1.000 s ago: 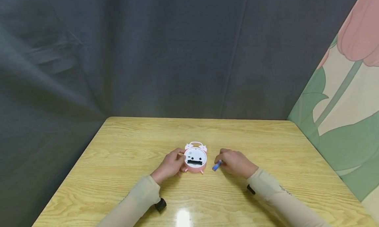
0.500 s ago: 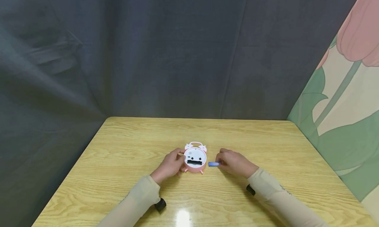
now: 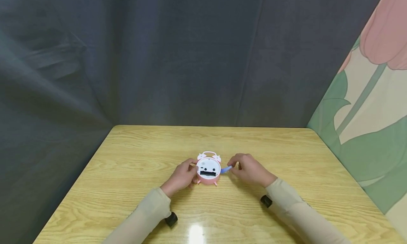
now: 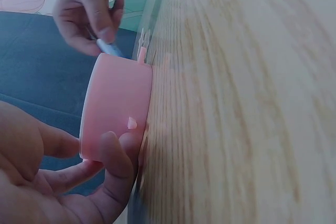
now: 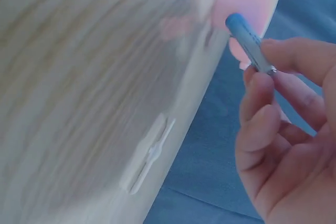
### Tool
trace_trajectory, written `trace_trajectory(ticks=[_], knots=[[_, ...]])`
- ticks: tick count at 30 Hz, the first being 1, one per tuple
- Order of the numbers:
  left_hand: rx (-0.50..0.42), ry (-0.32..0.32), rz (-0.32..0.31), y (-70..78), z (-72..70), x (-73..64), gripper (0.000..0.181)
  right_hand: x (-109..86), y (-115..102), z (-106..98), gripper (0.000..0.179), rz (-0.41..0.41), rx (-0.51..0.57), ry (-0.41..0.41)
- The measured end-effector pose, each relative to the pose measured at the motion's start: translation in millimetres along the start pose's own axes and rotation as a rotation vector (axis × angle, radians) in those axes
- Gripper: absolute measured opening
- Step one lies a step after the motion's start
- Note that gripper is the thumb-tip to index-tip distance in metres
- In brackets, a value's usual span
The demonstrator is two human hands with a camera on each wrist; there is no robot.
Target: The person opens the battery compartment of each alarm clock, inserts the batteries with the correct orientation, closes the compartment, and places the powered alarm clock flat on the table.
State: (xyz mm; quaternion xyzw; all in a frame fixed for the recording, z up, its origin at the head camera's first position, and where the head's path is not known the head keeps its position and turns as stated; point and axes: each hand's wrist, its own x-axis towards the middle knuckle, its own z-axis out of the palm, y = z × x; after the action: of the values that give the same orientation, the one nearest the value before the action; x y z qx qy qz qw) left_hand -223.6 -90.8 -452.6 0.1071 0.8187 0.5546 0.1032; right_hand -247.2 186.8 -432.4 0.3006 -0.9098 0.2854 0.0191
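A pink and white twin-bell alarm clock lies on the table with its white back up. The battery slot in that back is uncovered and dark inside. My left hand grips the clock's left side, thumb and fingers at the pink rim in the left wrist view. Between thumb and fingertips, my right hand pinches one end of a blue battery. The battery's other end points left and overlaps the clock's right edge in the head view.
A slim white plastic piece lies on the wooden table near the right hand in the right wrist view. A dark curtain hangs behind the table, and a flower-patterned panel stands on the right.
The battery has swung from pointing down and left to pointing left, and has come with the right hand up to the clock's right side. The left hand keeps its hold.
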Motion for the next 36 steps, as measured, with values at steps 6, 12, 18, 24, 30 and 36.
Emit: trace_trajectory(ticks=[6, 12, 18, 24, 30, 36], knots=[[0.005, 0.001, -0.013, -1.0, -0.1, 1.6, 0.033, 5.4, -7, -3, 0.011, 0.060, 0.179, 0.109], [0.012, -0.005, -0.024, -1.2, -1.5, 2.8, 0.034, 13.8, -18, 0, 0.017, 0.112, 0.308, 0.212], [0.008, -0.010, -0.029, -2.8, -0.7, 3.0, 0.035, 19.3, -27, 4, 0.011, 0.121, 0.354, 0.238], [-0.008, -0.009, -0.036, -2.3, -0.9, 2.8, 0.035, 24.0, -33, 12, 0.011, 0.049, 0.301, 0.236], [-0.022, -0.017, -0.035, -1.2, -1.1, 1.7, 0.034, 29.4, -41, 22, 0.011, -0.089, 0.224, 0.223], [-0.033, -0.017, -0.015, -1.1, -1.2, 2.0, 0.032, 33.9, -50, 26, 0.010, -0.147, 0.181, 0.168]])
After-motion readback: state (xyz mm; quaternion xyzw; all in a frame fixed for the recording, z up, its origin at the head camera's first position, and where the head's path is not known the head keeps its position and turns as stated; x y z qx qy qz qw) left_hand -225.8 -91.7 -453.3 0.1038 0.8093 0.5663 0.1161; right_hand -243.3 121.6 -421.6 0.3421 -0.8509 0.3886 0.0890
